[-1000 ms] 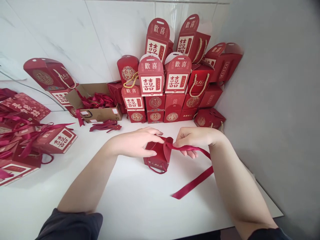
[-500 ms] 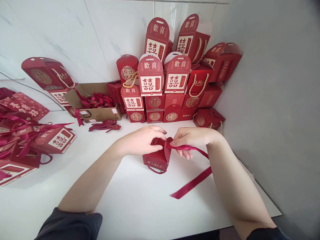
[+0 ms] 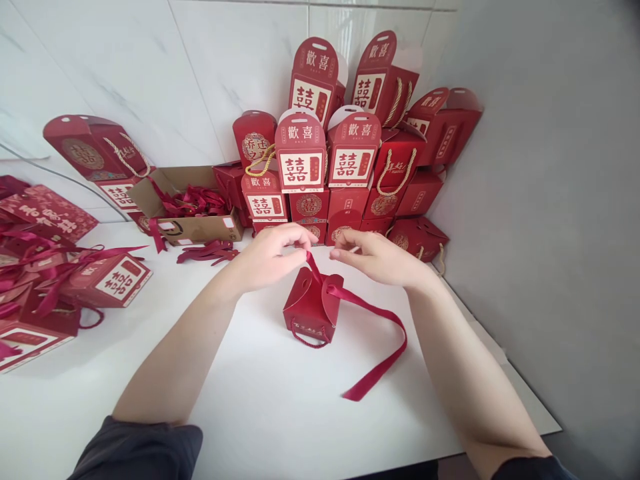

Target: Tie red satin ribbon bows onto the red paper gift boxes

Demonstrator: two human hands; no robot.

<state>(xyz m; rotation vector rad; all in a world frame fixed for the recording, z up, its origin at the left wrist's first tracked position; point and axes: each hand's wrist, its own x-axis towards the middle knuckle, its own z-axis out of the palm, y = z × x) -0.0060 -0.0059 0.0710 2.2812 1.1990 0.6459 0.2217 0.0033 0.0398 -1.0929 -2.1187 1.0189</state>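
Plain deep-pink ribbon (image 3: 390, 312)

open room at the front edge, crowded back edge

the widest way in runs over the tabletop (image 3: 260, 407) from its front edge to the small box (image 3: 311, 308), between the forearms. right of that box, the ribbon (image 3: 395, 320) curls across the surface; its other end rises to the left hand (image 3: 277, 257), blocking a low pass there. stacked boxes (image 3: 301, 170) wall off the back edge, tied boxes (image 3: 107, 283) crowd the left, and a grey wall (image 3: 530, 200) bounds the right.
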